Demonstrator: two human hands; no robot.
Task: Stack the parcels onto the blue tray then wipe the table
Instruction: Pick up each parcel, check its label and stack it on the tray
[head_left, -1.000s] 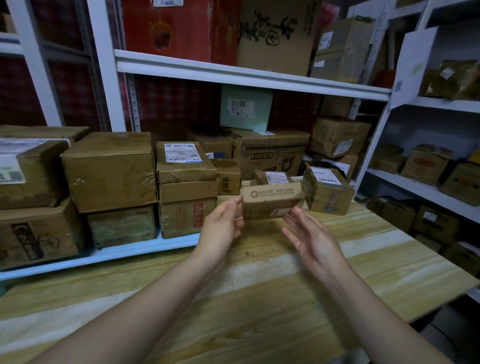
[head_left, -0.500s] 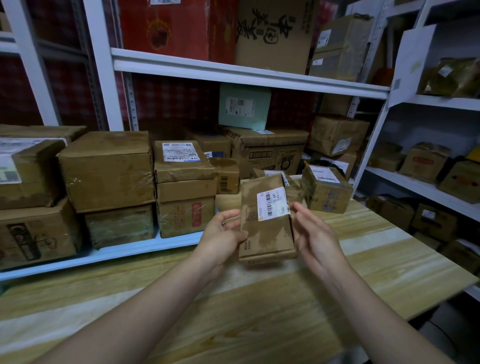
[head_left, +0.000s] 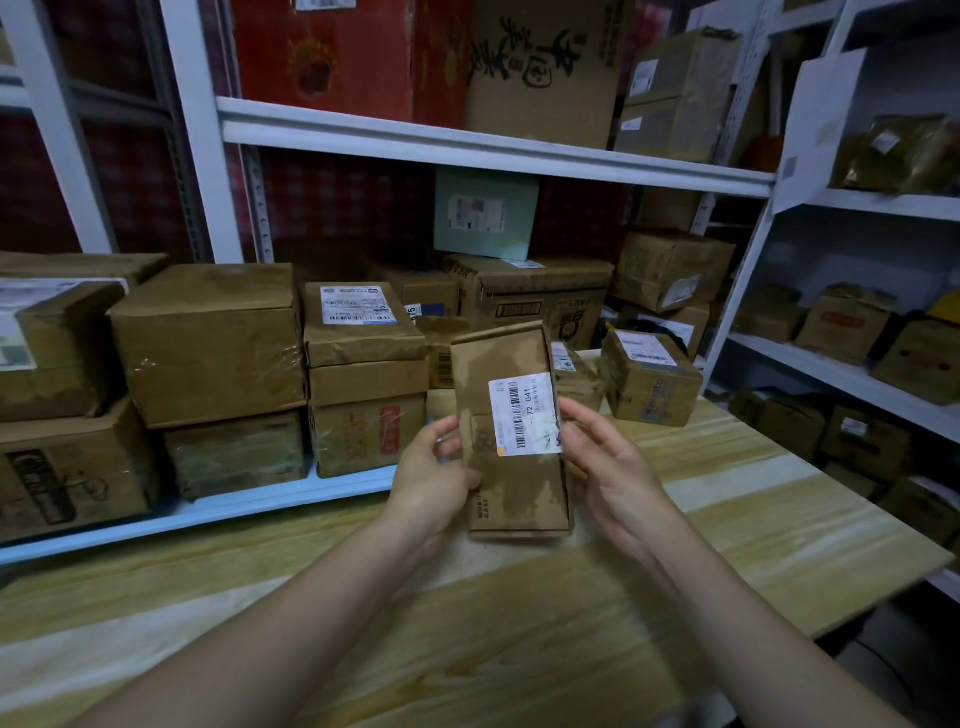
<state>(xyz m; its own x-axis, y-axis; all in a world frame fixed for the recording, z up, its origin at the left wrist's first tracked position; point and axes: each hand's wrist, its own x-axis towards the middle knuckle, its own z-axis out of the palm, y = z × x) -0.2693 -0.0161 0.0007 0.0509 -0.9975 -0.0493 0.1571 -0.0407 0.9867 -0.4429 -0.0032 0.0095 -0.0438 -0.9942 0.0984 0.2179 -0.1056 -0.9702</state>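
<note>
Head view: parcel (head_left: 519, 493) between left hand (head_left: 431, 478), right hand (head_left: 608, 462).

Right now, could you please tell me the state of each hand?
Left hand: grips the flat parcel by its left edge.
Right hand: holds the same parcel's right edge with its fingertips.
</note>
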